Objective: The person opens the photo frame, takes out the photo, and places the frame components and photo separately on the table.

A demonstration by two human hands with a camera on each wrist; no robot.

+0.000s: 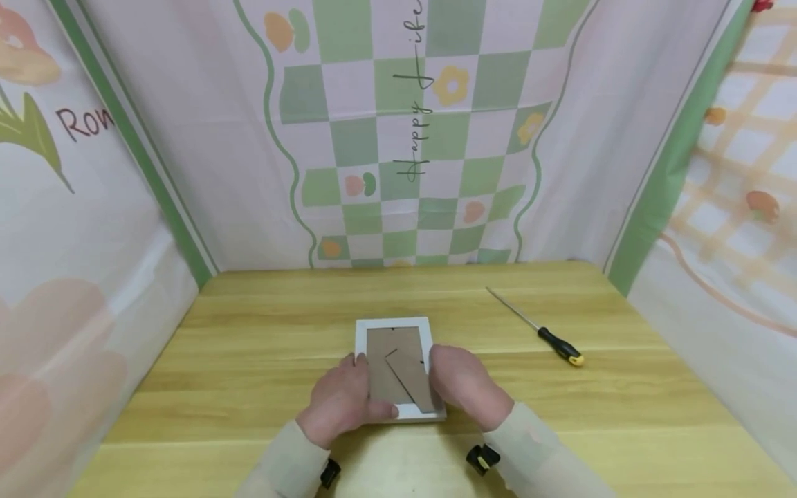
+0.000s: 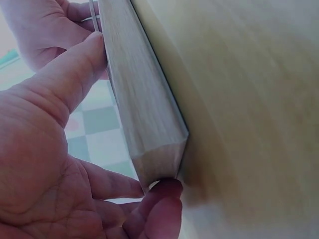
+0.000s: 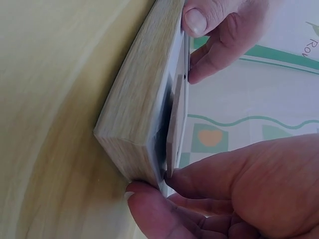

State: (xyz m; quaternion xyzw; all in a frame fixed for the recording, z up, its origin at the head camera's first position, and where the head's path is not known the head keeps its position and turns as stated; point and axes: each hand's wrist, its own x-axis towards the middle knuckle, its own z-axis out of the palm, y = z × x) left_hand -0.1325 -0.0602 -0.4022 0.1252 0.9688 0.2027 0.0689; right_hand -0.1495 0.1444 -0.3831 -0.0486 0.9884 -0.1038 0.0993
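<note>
One picture frame (image 1: 389,322) lies back-up, or nearly flat, at the near middle of the tabletop (image 1: 261,387), its white rim around a brown backing board (image 1: 380,384); I'd judge it light and stiff, its wood-grained sides thick enough for a sure hold at the corners; the board looks thin and could bend or chip if forced, so its edge wants only a gentle fingertip. From the right wrist, a thin brown panel (image 3: 175,119) stands proud of the rim with a dark gap beneath; I cannot tell whether that is the whole board or just a stand flap.

The left hand (image 1: 342,398) grips the near left corner, thumb laid along the near edge, fingers curled about the side; the right hand (image 1: 463,377) is nearly closed at the right side, thumb tip at the panel's edge, forefinger against the frame's wooden side, pinching between them.

Farther right, well apart, a screwdriver (image 1: 540,332) with a black and yellow handle rests on the wood, tip pointing away; behind the tabletop hangs a green-and-white checked cloth (image 1: 401,135).
</note>
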